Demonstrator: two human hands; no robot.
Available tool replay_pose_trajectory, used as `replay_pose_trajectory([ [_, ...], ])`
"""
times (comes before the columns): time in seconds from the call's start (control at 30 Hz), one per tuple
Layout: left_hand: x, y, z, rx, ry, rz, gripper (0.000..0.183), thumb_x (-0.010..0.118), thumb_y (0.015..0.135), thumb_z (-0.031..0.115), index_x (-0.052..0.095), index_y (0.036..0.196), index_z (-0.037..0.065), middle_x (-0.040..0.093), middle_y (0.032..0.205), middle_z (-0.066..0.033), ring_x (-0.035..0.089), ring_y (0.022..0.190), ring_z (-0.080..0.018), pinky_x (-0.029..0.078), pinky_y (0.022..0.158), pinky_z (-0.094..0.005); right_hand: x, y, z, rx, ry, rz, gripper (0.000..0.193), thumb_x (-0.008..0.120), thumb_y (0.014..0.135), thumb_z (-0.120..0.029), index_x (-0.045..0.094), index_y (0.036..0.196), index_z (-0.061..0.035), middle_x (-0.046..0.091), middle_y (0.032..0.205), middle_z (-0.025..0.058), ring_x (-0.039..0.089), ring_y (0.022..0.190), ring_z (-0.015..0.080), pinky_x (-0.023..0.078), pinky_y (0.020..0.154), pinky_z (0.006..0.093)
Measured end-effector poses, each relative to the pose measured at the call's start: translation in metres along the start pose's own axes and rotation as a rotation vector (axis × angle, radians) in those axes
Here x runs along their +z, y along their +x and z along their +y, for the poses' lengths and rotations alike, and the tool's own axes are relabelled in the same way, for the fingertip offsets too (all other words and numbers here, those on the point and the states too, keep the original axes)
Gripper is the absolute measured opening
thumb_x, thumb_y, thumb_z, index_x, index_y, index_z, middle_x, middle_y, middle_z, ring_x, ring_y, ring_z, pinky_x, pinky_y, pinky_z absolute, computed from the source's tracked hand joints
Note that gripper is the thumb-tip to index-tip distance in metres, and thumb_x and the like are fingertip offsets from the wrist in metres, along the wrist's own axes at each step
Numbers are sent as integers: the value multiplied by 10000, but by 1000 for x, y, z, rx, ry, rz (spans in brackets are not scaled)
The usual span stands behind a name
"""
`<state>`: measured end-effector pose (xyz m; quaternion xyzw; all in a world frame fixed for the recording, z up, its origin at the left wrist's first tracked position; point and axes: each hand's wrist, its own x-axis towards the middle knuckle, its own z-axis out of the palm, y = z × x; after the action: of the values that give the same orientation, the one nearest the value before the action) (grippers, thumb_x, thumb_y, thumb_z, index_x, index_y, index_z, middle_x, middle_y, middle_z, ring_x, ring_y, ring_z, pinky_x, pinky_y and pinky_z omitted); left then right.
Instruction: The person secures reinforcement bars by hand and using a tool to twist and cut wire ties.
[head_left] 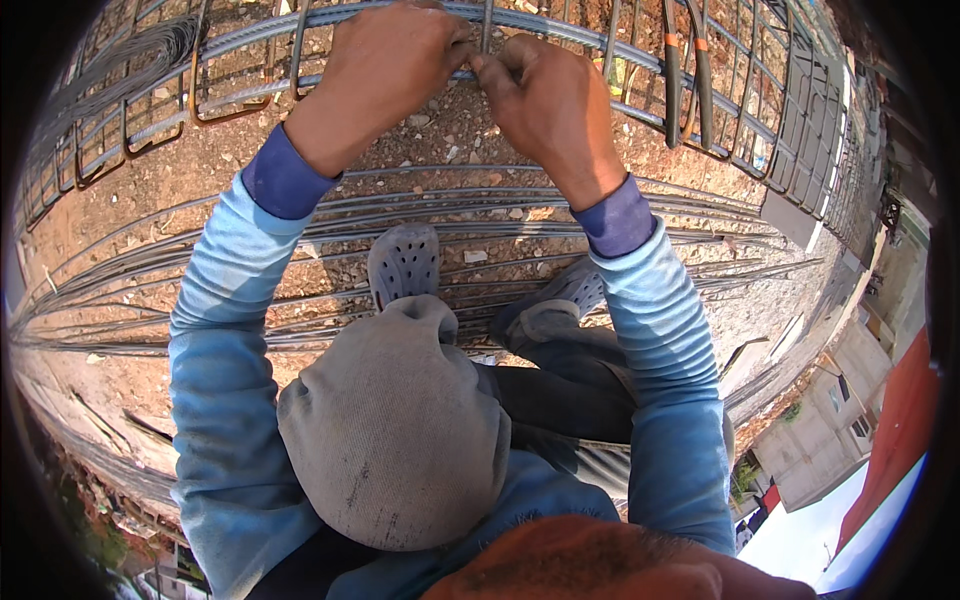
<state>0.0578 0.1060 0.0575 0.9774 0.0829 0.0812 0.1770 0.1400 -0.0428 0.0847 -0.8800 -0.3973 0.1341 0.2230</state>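
At the cage: rebar cage lies on bare soil, a long bar pinched where a stirrup crosses it.
Left hand: curled shut on that bar (thin tie wire suspected, too fine to confirm).
Right hand: closed, fingertips pinching beside the left.
Loose rods: laid below the cage, near the grey clogs.

Outdoor construction site, probably, rebar cage, loose steel bars, dirt ground

Light blue sleeves with darker blue cuffs are worn, with grey perforated clogs and seemingly dark trousers.
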Motion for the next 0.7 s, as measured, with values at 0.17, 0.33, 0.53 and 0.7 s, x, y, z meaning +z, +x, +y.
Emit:
replay_pose_trajectory([
  [0.17,2,0,-2,52,-225,-1,171,620,836,181,684,949,70,659,872,-154,631,813,-348,502,719,-430,2,-5,-4,-18,57,64,196,637,814,-265,629,750,-80,620,651,171,623,633,384,485,563,468],
  [0.33,9,-4,-20,157,-261,-160,191,569,864,125,662,1013,50,649,956,-187,622,861,-354,496,743,-435,6,-7,-1,2,74,101,178,632,802,-234,615,738,-69,606,629,179,612,616,390,476,553,471],
  [0.53,10,1,-15,214,-279,-276,264,563,854,72,618,1111,48,625,979,-183,622,861,-366,503,737,-444,17,-32,2,-180,126,222,204,674,757,-221,583,827,-52,587,732,145,605,652,341,471,548,436],
  [0.7,2,11,-15,14,-467,-546,320,513,934,252,608,1158,44,613,997,-165,625,871,-310,518,705,-354,35,-40,1,-198,74,333,254,729,748,-221,573,860,-55,564,747,117,596,641,275,475,542,379],
])
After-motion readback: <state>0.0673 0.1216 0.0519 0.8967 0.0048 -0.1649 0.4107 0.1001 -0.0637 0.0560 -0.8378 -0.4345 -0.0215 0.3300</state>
